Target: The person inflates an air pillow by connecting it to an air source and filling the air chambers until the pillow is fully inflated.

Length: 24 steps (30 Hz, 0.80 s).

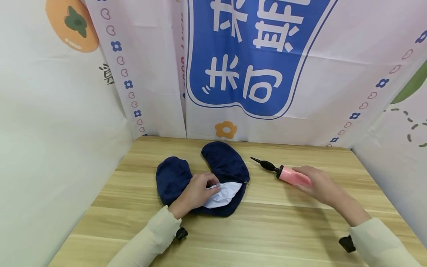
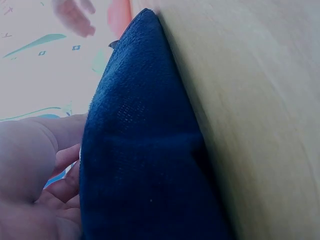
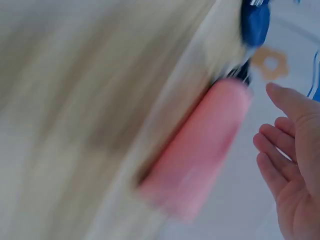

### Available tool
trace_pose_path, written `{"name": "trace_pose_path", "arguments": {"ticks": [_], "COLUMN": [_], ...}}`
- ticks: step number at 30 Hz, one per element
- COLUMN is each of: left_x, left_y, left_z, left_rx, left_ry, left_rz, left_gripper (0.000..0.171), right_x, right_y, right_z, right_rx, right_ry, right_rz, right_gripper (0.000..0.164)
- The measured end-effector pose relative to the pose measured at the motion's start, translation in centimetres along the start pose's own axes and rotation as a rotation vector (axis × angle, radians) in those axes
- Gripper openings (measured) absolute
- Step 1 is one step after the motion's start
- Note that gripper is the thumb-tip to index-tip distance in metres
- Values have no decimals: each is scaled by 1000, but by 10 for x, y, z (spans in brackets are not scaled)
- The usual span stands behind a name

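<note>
A navy U-shaped neck pillow [image 1: 227, 159] lies on the table with its zipped side open. White, crinkled inner material [image 1: 225, 194] shows through the gap. My left hand [image 1: 199, 189] reaches over the pillow and pinches the white material at the opening. In the left wrist view, the navy cover [image 2: 140, 130] hides part of the fingers. On the right lies a pink hand pump [image 1: 293, 176] with a black nozzle pointing toward the back. My right hand [image 1: 318, 184] is at the pump's rear end. The right wrist view shows its fingers [image 3: 274, 140] extended beside the pink barrel, not wrapped round it.
The wooden table [image 1: 260, 237] carries the pillow left of centre and the pump to its right. A printed cloth [image 1: 160, 74] hangs along the table's back edge, with white cloth walls on both sides.
</note>
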State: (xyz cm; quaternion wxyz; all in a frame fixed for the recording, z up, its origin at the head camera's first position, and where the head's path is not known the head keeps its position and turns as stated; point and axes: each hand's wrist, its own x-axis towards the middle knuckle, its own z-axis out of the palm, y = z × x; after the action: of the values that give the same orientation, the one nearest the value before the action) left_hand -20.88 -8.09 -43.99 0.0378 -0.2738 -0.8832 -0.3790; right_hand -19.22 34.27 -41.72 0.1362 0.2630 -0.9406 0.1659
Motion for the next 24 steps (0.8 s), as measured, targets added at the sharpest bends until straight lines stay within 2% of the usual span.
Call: {"name": "trace_pose_path", "arguments": {"ticks": [6, 12, 14, 19, 24], "left_x": [2, 6, 9, 19, 33], "left_y": [-2, -5, -7, -14, -25], "left_z": [0, 0, 0, -3, -8], "left_rx": [7, -10, -20, -28, -16], "left_ry": [0, 44, 53, 88, 144], "left_rz": [3, -21, -28, -54, -65], "left_gripper": [7, 6, 6, 7, 8], "right_x": [-29, -37, -36, -30, -22], "right_y": [37, 47, 48, 46, 39], "right_z": [-3, 4, 8, 17, 16], "right_rx": [-27, 47, 59, 26, -2], "right_ry": [-50, -132, -140, -114, -93], "right_rz": [61, 137, 134, 88, 77], "right_gripper": [69, 87, 87, 73, 67]}}
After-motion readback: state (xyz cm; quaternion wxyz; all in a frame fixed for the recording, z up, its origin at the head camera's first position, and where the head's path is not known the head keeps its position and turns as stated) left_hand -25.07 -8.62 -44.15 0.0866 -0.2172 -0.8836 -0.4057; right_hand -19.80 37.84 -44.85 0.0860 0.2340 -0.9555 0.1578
